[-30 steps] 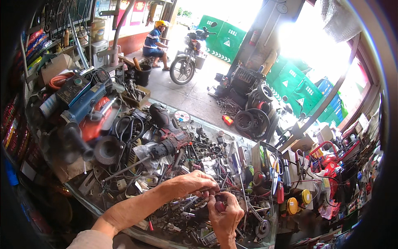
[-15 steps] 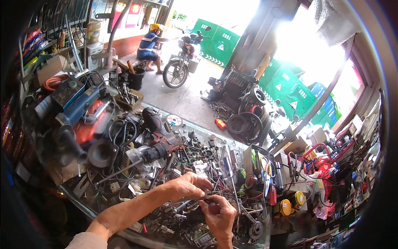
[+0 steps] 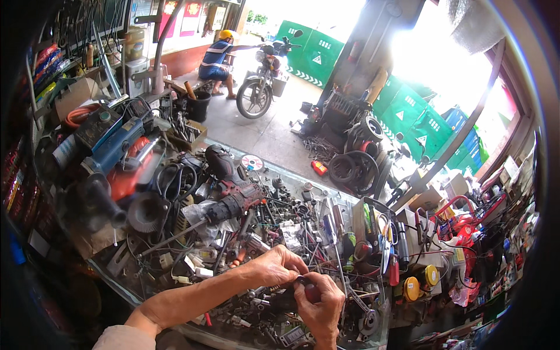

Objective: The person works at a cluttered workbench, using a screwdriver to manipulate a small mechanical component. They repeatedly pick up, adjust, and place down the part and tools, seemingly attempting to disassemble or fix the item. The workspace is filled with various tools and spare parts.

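Above the middle of the cluttered bench, my two hands meet close together. My right hand (image 3: 324, 308) is closed around a dark red, rounded piece (image 3: 313, 293), its kind unclear. My left hand (image 3: 275, 266) reaches in from the left with thumb and fingers pinched beside a small dark bit (image 3: 301, 280) at the right hand's fingertips. What the left fingers grip is hidden. Under and around both hands lie loose bolts, springs and small metal parts (image 3: 256, 309). A red and black power drill (image 3: 236, 198) with a long shaft lies beyond my left forearm.
Screwdrivers (image 3: 331, 230) and a box of tools with scissors (image 3: 385, 233) stand right of my hands. At left are a blue power tool (image 3: 119, 143) and a dark wire wheel (image 3: 144, 213). Beyond the bench are tyres (image 3: 343, 169), a motorcycle (image 3: 256, 96) and a seated person (image 3: 216, 64).
The view has shifted slightly, so the scene sits a little more to the right. My left fingers have closed in from spread to a pinch against the right hand's fingertips.
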Available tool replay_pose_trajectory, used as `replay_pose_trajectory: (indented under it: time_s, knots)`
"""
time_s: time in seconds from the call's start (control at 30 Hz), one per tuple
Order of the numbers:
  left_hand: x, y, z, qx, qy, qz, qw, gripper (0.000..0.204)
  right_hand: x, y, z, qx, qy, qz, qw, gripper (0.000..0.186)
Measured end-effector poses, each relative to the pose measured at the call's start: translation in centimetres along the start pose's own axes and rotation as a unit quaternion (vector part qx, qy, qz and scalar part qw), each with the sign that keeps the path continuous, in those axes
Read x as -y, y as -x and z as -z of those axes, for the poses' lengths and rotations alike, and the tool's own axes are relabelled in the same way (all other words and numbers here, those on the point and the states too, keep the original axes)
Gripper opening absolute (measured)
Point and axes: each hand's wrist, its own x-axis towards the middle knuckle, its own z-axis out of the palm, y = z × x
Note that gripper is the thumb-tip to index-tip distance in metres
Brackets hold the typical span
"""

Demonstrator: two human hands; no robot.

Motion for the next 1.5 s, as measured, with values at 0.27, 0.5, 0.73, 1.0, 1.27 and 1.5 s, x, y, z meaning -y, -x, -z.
replay_pose_trajectory:
  time_s: [0.27,0.5,0.73,1.0,1.27,1.5]
  knots:
    - [-2.3,1.1,0.0,-0.033,-0.005,0.006,0.999,0.022,0.3,-0.5,0.2,0.001,0.003,0.01,1.0,0.022]
    - [-1.7,0.8,0.5,-0.019,0.014,0.009,1.0,0.024,-0.2,-0.3,0.0,0.0,-0.001,0.01,1.0,0.023]
    - [-2.3,1.1,1.0,0.018,-0.007,0.02,1.0,0.023,0.2,-0.1,0.1,-0.017,-0.011,-0.006,1.0,0.025]
    - [-3.8,1.7,-0.5,-0.07,-0.123,0.002,0.99,0.019,-0.1,0.1,0.0,-0.027,-0.035,-0.02,0.999,0.027]
    - [-6.0,2.9,-2.7,-0.153,-0.345,-0.037,0.925,0.023,-0.2,0.2,0.0,-0.037,-0.04,-0.014,0.998,0.029]
    - [-5.9,2.6,-2.3,-0.094,-0.251,0.021,0.963,0.023,-0.6,0.7,0.1,-0.042,-0.039,-0.021,0.998,0.03]
